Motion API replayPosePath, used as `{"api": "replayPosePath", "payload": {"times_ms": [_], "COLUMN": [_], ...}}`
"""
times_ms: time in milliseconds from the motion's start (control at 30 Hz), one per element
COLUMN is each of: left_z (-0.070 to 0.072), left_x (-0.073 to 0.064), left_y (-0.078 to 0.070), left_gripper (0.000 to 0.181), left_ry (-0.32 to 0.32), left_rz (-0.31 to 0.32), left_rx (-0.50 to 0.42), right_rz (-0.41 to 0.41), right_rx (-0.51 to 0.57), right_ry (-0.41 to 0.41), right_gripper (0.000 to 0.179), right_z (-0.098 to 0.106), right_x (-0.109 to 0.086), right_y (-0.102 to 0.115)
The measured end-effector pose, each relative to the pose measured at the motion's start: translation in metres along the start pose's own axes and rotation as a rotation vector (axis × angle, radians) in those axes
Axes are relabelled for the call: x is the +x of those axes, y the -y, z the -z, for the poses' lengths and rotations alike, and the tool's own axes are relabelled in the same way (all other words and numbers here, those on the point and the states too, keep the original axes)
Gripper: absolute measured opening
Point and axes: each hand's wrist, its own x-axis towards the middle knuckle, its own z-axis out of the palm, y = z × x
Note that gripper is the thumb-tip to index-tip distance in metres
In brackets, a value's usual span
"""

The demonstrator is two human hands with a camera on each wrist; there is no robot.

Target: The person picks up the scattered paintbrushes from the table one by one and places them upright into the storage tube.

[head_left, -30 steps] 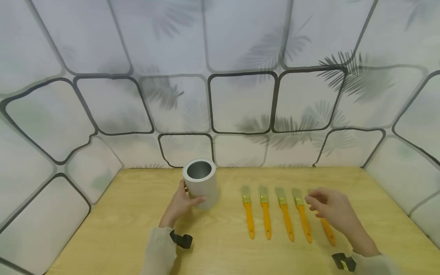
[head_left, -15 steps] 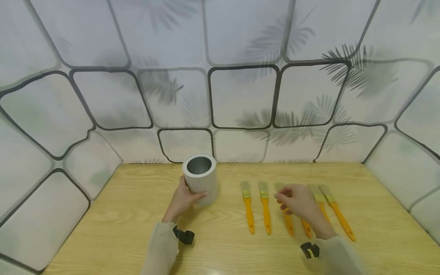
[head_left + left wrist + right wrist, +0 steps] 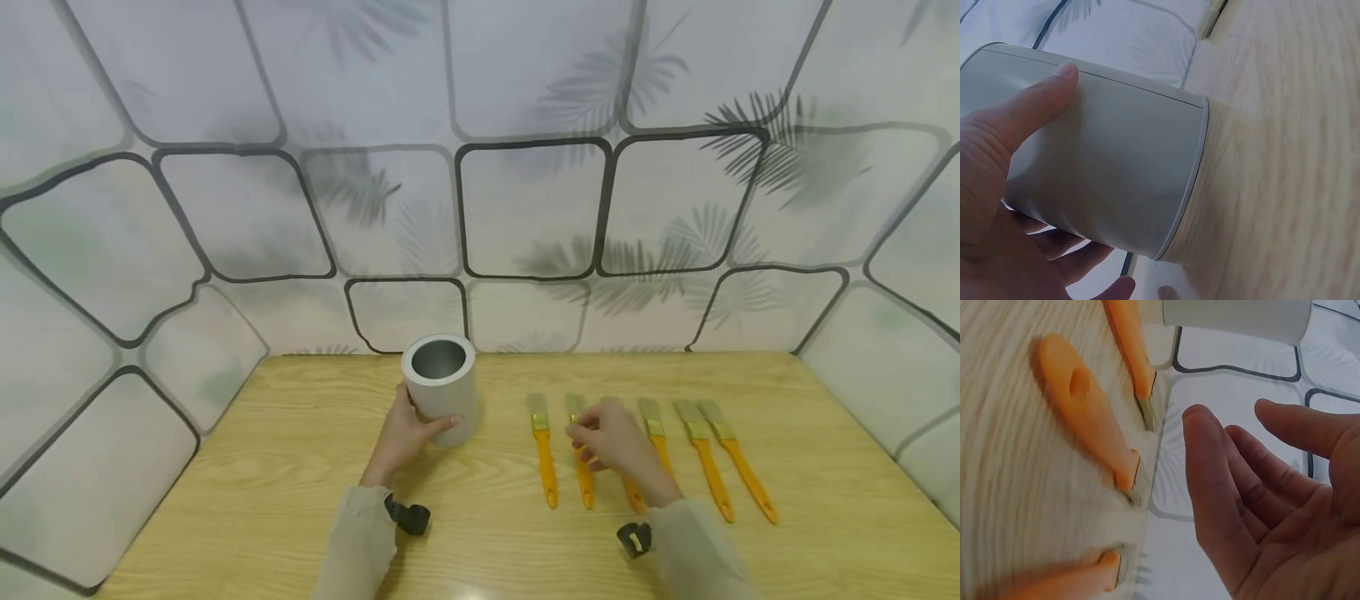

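Observation:
My left hand (image 3: 400,435) holds a white cylindrical container (image 3: 450,408) on the wooden table, with the thumb along its near side and fingers around the left. The container's open top shows a grey inside, and its smooth wall (image 3: 1116,150) fills much of the left wrist view. Over a row of paintbrushes with orange handles hovers my right hand (image 3: 618,440), covering parts of the second brush (image 3: 585,487) and third brush (image 3: 634,493). In the right wrist view its fingers are loosely bent, thumb apart, holding nothing; a brush handle (image 3: 1079,409) lies below.
The leftmost paintbrush (image 3: 545,467) lies between the container and the right hand. Further right are more brushes, including a slanted one (image 3: 750,483) at the row's end. A patterned wall (image 3: 532,208) closes off the back and sides of the table (image 3: 300,467).
My right hand has moved left along the row, from the right-hand brushes to above the second and third. The left hand keeps its hold on the container. The view has tilted slightly.

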Motion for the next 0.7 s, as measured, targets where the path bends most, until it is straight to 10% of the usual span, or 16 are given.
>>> {"api": "replayPosePath", "payload": {"times_ms": [700], "left_z": [-0.001], "left_x": [-0.001], "left_y": [-0.001], "left_gripper": [0.095], "left_ry": [0.006], "left_rz": [-0.014], "left_rx": [-0.027], "right_rz": [-0.109], "right_rx": [-0.079], "right_ry": [-0.06], "right_gripper": [0.012], "right_z": [-0.038], "right_x": [0.021], "right_y": [0.007]}}
